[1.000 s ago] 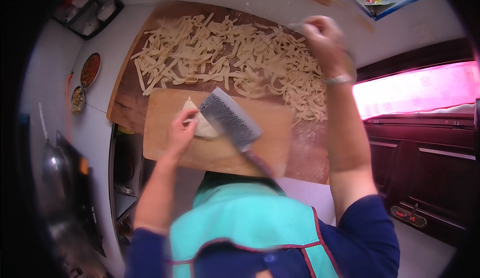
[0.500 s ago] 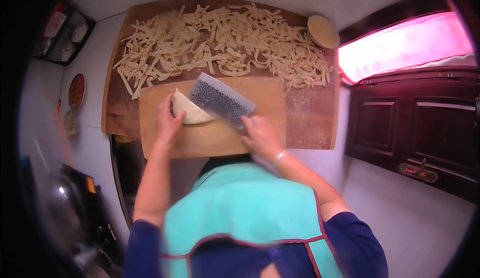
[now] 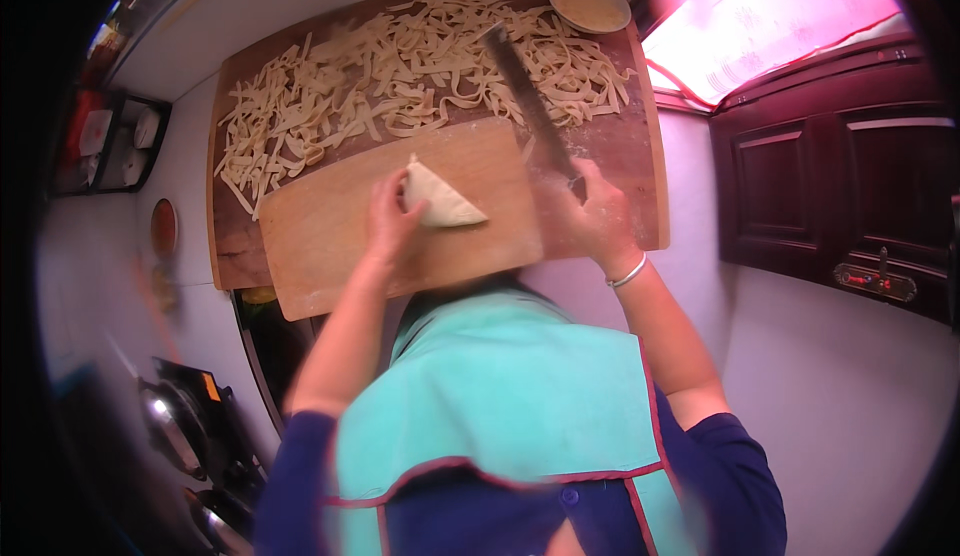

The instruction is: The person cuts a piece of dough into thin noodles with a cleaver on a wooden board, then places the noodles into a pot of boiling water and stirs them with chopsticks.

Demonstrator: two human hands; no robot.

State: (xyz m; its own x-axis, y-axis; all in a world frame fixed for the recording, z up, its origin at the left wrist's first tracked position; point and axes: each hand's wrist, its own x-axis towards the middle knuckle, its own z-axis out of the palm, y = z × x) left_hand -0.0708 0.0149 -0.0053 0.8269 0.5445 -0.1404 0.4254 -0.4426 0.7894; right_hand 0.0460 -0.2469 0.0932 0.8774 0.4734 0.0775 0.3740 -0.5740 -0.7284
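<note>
Pale folded dough wedge [image 3: 441,199] under flat left hand [image 3: 392,218], right hand [image 3: 598,218] gripping cleaver [image 3: 528,98]

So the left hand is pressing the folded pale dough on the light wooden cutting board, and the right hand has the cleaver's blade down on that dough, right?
Not quite. In the head view the right hand holds the dark cleaver away from the folded pale dough, its blade over the cut noodle strips. The left hand does press the dough on the light wooden cutting board.

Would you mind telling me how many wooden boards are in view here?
2. The large dark board lies on the counter under the cut noodle strips. The smaller, lighter cutting board rests on its near part, with folded dough under the left hand.
</note>
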